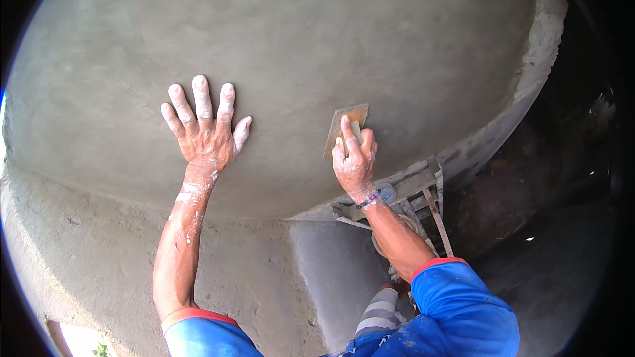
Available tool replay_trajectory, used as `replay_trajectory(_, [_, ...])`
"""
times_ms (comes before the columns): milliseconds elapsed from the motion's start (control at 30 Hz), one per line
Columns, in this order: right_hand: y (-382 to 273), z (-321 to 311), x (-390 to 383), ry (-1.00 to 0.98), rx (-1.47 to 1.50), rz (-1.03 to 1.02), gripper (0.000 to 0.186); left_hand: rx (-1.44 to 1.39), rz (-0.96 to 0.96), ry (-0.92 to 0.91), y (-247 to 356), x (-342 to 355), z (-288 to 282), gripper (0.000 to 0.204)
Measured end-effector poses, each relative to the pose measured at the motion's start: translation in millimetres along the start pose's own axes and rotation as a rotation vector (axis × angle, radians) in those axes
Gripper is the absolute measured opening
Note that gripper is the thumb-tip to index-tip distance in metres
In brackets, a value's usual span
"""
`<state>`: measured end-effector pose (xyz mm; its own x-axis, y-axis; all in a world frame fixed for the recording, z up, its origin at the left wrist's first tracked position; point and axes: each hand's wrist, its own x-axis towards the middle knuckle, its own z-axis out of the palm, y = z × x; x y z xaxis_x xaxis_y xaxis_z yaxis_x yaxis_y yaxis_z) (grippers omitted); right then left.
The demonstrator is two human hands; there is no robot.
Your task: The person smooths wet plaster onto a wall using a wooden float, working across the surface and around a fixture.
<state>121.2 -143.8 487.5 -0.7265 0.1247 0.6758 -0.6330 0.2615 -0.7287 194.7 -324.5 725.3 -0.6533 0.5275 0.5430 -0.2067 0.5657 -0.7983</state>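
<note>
Head-worn wide fisheye, left of pair; faces grey plaster surface point(297, 39), within reach.

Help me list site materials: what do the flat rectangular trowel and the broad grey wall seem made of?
Flat rectangular trowel: probably dull metal, thin with rust-like orange staining.
Broad grey wall: likely matte cement plaster, smooth with mottled patches.

Building site, I'd say: my view shows broad bare grey plaster point(410, 33), a ragged raw edge point(541, 46) at right, rougher wall point(231, 258) below, a ladder-like frame point(438, 223), a plastering trowel point(358, 114), daylight lower left.
</note>
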Motion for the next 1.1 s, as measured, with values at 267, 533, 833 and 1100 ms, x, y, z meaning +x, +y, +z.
replay_trajectory(267, [-33.7, -22.7, 57.7, 0.073, 0.087, 0.213, 0.063, -0.015, -0.019, -0.012, -1.7, -6.4, 2.4, 0.07])
replay_trajectory(533, [-5.2, -1.8, -7.7, -0.017, 0.01, 0.159, 0.067, -0.022, -0.025, -0.021, -3.1, -1.8, 2.0, 0.073])
replay_trajectory(833, [-37.0, 0.1, -6.8, -0.081, 0.008, 0.237, 0.07, -0.022, -0.043, -0.054, 3.9, 5.4, -1.2, 0.084])
replay_trajectory(1100, [-73.1, -20.7, 71.7, 0.064, 0.26, 0.285, 0.068, -0.008, -0.031, -0.071, 1.3, 0.6, -2.2, 0.084])
